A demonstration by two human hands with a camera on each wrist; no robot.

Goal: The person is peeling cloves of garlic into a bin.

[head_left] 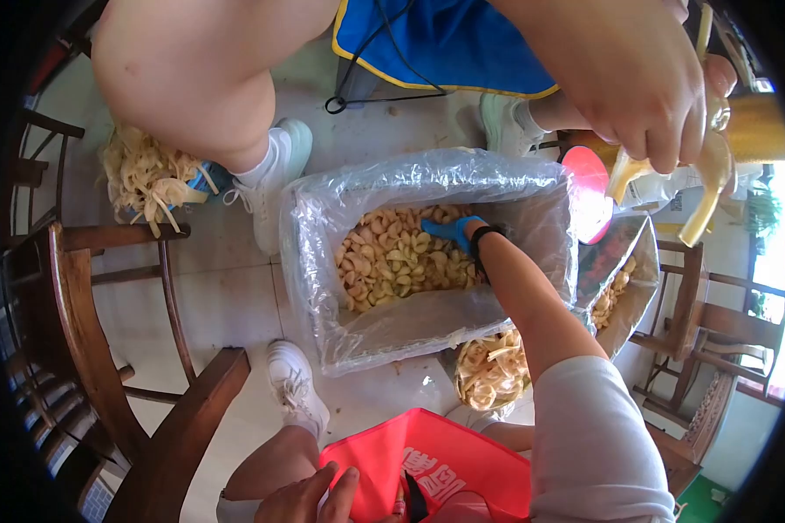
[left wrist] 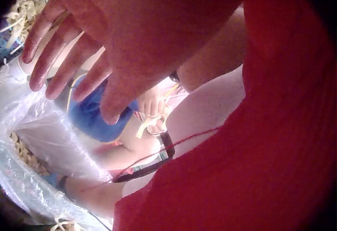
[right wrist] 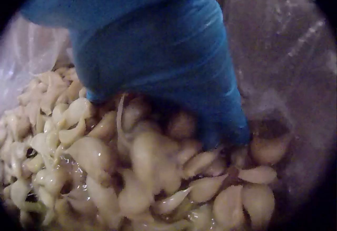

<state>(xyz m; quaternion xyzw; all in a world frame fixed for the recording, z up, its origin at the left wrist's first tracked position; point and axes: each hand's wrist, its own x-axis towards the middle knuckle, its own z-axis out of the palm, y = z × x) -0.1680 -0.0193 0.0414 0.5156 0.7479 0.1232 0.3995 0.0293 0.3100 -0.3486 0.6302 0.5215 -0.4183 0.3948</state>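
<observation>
floor: pale tiles, wooden chairs (head_left: 78,288) around
box: plastic-lined box (head_left: 323,261) holds peeled pieces (head_left: 392,261)
right hand (head_left: 449,231): blue-gloved, fingers curled into the pieces; grasp unclear
left hand (head_left: 310,497): relaxed fingers; rests by red apron (head_left: 427,471)

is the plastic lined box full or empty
Partly full: pale peeled pieces cover the bottom of the lined box, well below its rim; the gloved right hand reaches in.

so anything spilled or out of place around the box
Yes: pale peel strips lie heaped on the floor beside a shoe, outside the plastic-lined box. The gloved right hand is in the peeled pieces.
</observation>
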